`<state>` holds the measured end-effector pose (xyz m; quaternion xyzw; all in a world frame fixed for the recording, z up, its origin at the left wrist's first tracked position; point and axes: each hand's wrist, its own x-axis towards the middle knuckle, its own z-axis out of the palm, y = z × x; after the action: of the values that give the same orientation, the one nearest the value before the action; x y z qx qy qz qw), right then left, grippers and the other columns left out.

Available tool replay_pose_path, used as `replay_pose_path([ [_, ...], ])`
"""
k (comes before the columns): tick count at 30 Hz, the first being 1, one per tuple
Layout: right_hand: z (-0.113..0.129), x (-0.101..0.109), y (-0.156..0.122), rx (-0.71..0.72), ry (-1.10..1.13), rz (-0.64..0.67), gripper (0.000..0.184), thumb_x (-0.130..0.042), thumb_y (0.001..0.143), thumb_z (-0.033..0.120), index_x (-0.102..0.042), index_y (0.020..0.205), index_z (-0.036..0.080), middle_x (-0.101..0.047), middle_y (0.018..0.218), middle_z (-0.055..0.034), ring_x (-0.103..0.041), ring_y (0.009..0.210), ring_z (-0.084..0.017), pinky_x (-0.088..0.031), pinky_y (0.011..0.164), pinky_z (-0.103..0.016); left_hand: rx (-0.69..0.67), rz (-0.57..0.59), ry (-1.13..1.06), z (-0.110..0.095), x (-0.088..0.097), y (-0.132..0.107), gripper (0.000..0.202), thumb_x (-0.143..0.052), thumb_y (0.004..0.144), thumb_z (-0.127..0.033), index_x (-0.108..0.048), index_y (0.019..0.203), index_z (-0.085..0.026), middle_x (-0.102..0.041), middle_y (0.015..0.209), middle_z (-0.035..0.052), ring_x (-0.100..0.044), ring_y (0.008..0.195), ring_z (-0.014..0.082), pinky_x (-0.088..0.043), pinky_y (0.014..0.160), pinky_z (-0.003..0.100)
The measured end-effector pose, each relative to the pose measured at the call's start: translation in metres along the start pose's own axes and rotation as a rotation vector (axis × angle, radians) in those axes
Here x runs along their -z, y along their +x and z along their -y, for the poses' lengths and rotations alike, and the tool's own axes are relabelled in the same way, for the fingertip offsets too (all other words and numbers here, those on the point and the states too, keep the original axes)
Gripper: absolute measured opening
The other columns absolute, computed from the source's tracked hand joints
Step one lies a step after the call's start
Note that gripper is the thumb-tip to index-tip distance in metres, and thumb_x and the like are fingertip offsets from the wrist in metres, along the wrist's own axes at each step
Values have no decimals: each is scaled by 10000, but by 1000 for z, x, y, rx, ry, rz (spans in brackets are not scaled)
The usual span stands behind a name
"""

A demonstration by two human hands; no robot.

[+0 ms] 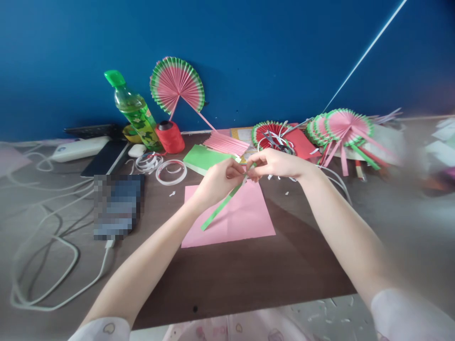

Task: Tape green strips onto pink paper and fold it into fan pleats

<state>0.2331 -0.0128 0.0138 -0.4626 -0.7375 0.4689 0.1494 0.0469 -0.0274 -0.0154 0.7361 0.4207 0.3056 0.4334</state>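
Observation:
My left hand (224, 176) and my right hand (268, 163) meet above a pink paper sheet (234, 213) on the dark table. Both are closed, fingertips pinching a narrow green paper strip (222, 208) near its upper end. The strip slants down to the left, its lower end free over the pink sheet. A small whitish bit shows on the strip between my fingertips; I cannot tell what it is. Just behind my hands lie green paper (204, 158) and a pleated pink paper piece (227, 143).
A pink and green paper fan (177, 85) leans on the blue wall beside a bottle (137, 111) and a red thread spool (170, 137). More folded fans (348, 128) lie at the right. White tape rolls (171, 172), a phone (121, 206) and looping cables (76, 255) occupy the left.

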Motion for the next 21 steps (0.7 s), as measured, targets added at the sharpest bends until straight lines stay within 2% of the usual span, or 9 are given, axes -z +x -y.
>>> replay_pose_path([
  [15,1,0,-1,-6,1,-9,93,-581,718,230,-620,768,163,-638,667,-13,-616,673,-143,-462,630,-258,14,3,-15,0,1,0,98,-555,699,-124,-554,788,-164,-669,761,9,-629,715,127,-458,631,224],
  [21,1,-1,0,-4,13,-4,69,-572,726,209,-604,762,161,-633,668,-11,-621,670,-138,-473,634,-256,39,12,-51,1,1,1,99,-563,702,-157,-555,801,-161,-671,748,19,-643,737,153,-466,647,248],
])
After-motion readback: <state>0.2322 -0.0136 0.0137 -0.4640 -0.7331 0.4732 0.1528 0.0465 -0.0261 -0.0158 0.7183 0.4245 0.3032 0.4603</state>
